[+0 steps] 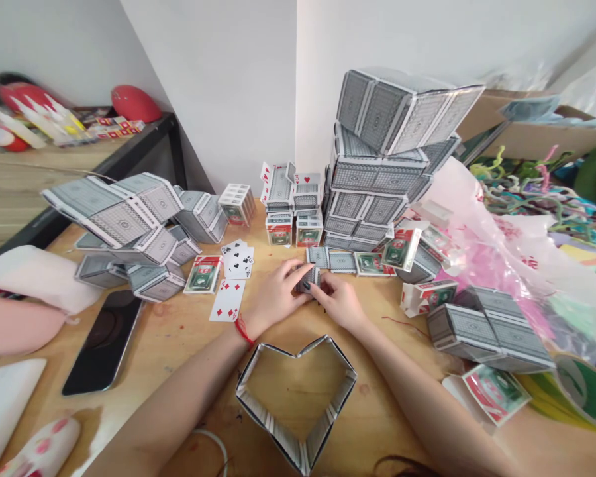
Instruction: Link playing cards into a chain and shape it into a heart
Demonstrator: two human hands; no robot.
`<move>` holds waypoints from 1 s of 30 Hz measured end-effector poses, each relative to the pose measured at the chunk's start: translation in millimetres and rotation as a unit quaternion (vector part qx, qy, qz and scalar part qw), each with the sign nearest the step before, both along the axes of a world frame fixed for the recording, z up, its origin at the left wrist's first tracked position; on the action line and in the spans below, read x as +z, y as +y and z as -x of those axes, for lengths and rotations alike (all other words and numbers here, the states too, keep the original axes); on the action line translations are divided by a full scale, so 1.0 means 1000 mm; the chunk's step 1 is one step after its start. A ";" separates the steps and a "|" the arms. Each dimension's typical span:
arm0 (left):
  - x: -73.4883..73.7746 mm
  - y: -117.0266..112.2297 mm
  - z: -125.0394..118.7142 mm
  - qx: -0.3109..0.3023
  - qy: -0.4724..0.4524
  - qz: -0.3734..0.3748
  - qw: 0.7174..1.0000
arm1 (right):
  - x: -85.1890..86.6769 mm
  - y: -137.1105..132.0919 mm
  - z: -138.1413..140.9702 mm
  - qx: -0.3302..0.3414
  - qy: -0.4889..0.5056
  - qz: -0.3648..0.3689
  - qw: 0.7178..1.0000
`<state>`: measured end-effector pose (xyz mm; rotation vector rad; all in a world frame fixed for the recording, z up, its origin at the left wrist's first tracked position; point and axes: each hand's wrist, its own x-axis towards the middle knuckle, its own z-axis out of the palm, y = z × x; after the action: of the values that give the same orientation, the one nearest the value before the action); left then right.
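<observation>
Near the middle of the table, a small grey-backed playing card piece (308,279) sits between my two hands. My left hand (281,291), with a red string at its wrist, has its fingers closed on one side of it. From the other side my right hand (338,298) grips it, thumb on top. Whether it is one card or several is hidden by my fingers. Below my wrists stands a heart-shaped frame (273,424) made of folded cards. Loose face-up cards (227,301) lie left of my left hand, and grey-backed cards (342,261) lie just beyond my hands.
A tall stack of card-built boxes (372,172) rises behind on the right; more card boxes (124,218) stand left. A phone (104,341) lies at left. Card packs (203,274) are scattered about. At right are yellow tape (551,391), another card structure (491,331) and pink plastic (469,218).
</observation>
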<state>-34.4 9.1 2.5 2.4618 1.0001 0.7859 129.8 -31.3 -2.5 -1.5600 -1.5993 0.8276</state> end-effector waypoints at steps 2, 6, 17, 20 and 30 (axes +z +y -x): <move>-0.001 0.000 -0.001 0.002 0.006 -0.003 1.000 | 0.000 0.000 0.002 -0.011 -0.032 -0.010 0.999; -0.001 0.000 -0.001 0.003 0.005 0.002 1.000 | -0.003 0.001 0.002 -0.017 -0.051 -0.012 0.998; 0.005 0.000 0.003 -0.035 -0.050 0.032 0.998 | -0.006 0.000 0.000 0.029 -0.037 -0.034 0.998; 0.004 0.000 0.004 -0.009 -0.041 0.047 0.998 | -0.004 -0.002 0.002 0.057 -0.040 -0.030 0.997; 0.013 -0.005 -0.001 -0.068 0.035 0.012 0.997 | -0.006 -0.004 0.005 0.101 -0.145 -0.024 0.984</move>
<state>-33.7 4.2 15.8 2.5216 0.8481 0.6455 125.1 -35.2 -8.2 -1.5553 -2.0002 0.6821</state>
